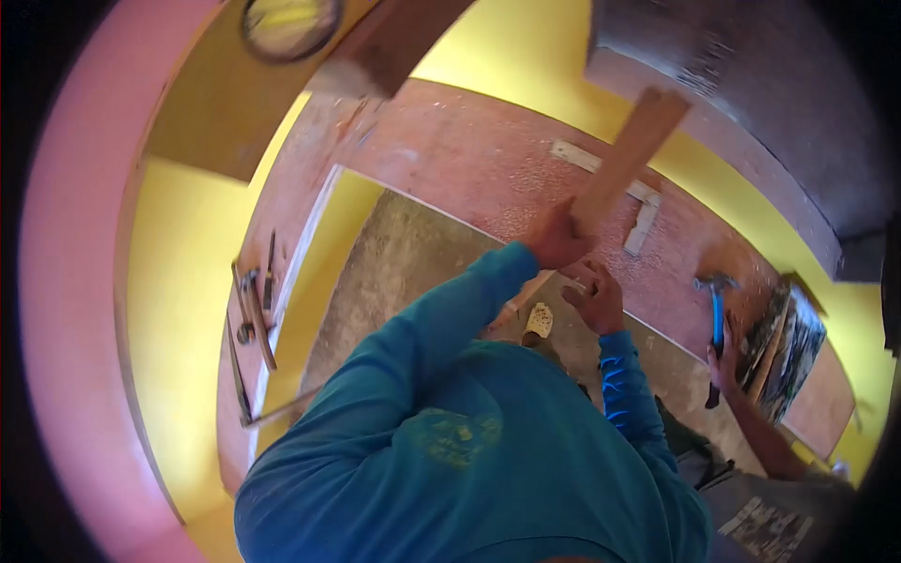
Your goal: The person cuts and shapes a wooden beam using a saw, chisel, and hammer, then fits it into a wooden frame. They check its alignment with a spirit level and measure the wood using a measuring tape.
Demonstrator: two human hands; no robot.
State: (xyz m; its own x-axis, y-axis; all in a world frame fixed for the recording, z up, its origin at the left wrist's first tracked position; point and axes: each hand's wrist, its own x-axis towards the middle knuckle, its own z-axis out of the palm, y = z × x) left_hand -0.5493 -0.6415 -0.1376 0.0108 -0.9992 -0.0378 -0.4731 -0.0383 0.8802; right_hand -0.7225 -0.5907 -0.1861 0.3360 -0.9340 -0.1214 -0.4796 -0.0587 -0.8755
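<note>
My left hand [560, 235] is closed round a length of reddish-brown wooden board [631, 155], which slants up and away to the right. A narrower wooden part shows below the hand, toward my chest. My right hand [598, 298] is just below and to the right, its fingers loosely bent and apart, with nothing seen in them. Under and beside the board, a pale, worn L-shaped piece [645, 214] lies on the reddish worktop [469, 141].
At right, a co-worker's hand [721, 361] holds a blue-handled hammer [717, 314] near a dark patterned bundle [793, 352]. Several hand tools [253, 310] lie on the left worktop. A wooden beam [385, 47] juts in at the top. Bare concrete floor [394, 253] shows between.
</note>
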